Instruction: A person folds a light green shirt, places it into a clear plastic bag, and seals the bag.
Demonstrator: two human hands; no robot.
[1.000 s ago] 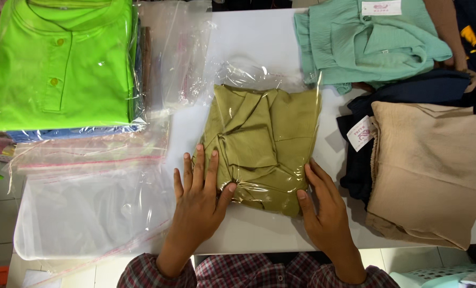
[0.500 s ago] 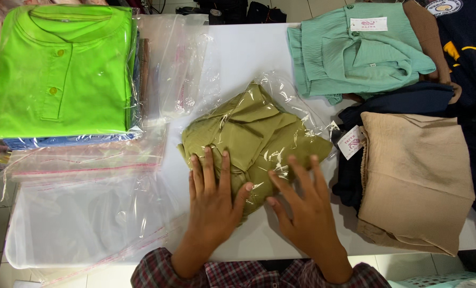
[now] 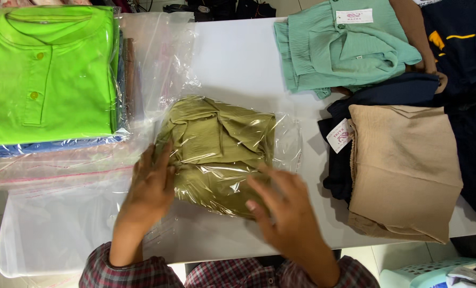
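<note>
The bagged olive shirt (image 3: 219, 152) is lain mid-worktop (image 3: 238, 58), touched at its left edge by the left hand (image 3: 151, 186) and its front by the right hand (image 3: 280, 210), fingers spread flat.

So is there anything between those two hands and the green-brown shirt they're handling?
Only its own clear plastic bag. The left hand and right hand both rest on the bagged olive shirt, so film alone separates skin from cloth. Nothing else lies between them.
</note>
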